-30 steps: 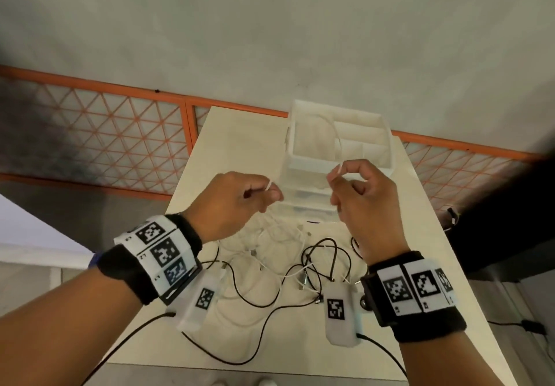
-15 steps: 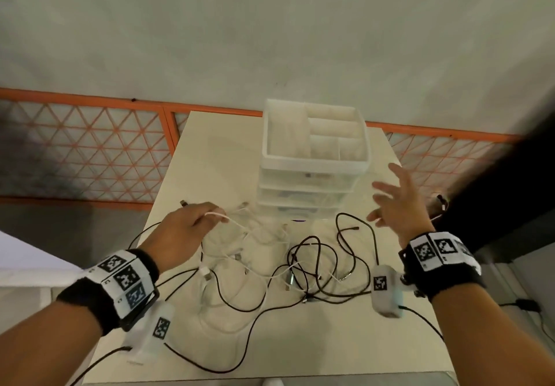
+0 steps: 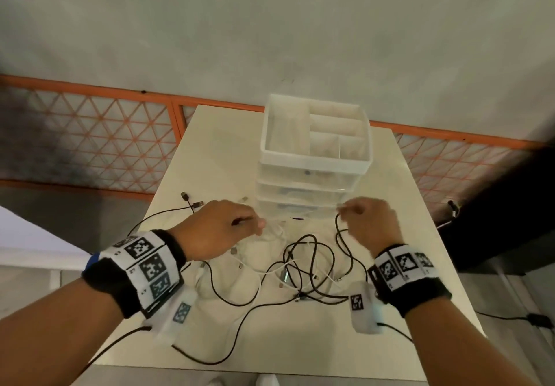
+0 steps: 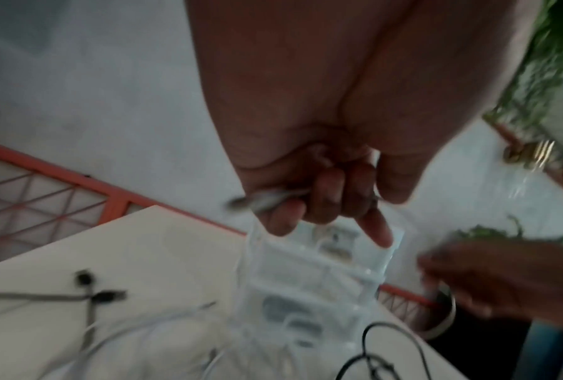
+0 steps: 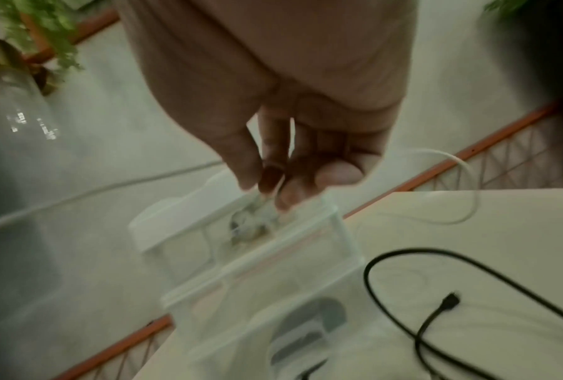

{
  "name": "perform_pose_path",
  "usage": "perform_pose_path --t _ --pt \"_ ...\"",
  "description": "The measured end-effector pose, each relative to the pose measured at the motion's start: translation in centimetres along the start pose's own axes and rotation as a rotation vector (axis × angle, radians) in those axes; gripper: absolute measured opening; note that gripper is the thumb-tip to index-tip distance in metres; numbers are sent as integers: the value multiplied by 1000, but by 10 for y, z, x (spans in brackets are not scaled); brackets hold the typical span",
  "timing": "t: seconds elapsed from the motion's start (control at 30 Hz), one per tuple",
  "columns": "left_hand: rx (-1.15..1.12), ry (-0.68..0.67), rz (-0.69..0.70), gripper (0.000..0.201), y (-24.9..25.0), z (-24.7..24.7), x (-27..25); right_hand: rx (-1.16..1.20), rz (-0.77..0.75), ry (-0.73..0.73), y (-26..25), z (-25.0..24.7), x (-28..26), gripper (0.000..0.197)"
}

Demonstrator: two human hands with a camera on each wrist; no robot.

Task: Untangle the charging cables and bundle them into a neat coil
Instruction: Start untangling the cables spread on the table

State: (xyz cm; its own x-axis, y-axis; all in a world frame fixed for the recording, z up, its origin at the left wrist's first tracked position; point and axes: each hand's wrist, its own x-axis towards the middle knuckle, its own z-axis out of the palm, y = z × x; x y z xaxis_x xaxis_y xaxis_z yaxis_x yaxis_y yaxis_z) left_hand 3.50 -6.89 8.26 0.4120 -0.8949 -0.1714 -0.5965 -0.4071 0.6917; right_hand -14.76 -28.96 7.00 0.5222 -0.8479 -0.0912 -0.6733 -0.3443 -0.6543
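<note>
1. Cables, black (image 3: 303, 265) and white (image 3: 270, 232) mixed together, lie in a loose tangle on the pale surface (image 3: 399, 205), spread from its middle toward the near edge.
2. One white cable (image 5: 465, 180) is lifted off the pile and runs between the two hands, just in front of the clear drawer organizer (image 3: 315, 157).
3. Left hand (image 3: 219, 229) hovers over the left side of the tangle, its grip curled closed around the white cable, with a plug end poking out beside the fingers (image 4: 325, 195).
4. Right hand (image 3: 372, 223) hovers over the right side, thumb and fingertips (image 5: 270, 174) pinched together on the same cable's other end.
5. Two black plug ends (image 3: 192, 202) lie apart from the pile near the left edge.
6. The organizer stands at the far middle of the surface, its open top tray divided into compartments.
7. Both wrists wear black bands with printed square markers.
</note>
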Motion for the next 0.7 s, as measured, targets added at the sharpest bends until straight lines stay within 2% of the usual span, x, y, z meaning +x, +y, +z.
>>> perform_pose_path --t 0.07,0.13,0.17,0.27,0.33,0.43,0.5,0.57,0.6,0.7 --pt "16 -22 -43 33 -11 9 -4 93 -117 213 0 -12 2 7" --pt "-20 31 -83 34 -11 16 -7 107 -216 262 5 -8 4 15" --pt "-33 76 -115 33 -9 19 -8 78 -200 201 12 -1 4 28" --pt "-70 216 -237 30 -16 28 -6 -102 32 -109 38 27 -8 78" --pt "-89 304 -311 28 -21 30 -7 -108 83 -180 52 47 -21 88" --pt "-215 344 -393 17 -23 32 -4 -7 168 -426 56 78 -36 81" --pt "-307 338 -410 15 -17 33 -1 63 161 -520 48 90 -35 57" --pt "-380 365 -404 17 -13 30 1 155 64 -445 26 82 -32 16" --pt "-423 387 -404 19 -11 27 1 206 -3 -390 8 69 -30 12" --pt "-616 425 -437 23 -11 16 1 414 -221 -173 -51 7 -27 22"
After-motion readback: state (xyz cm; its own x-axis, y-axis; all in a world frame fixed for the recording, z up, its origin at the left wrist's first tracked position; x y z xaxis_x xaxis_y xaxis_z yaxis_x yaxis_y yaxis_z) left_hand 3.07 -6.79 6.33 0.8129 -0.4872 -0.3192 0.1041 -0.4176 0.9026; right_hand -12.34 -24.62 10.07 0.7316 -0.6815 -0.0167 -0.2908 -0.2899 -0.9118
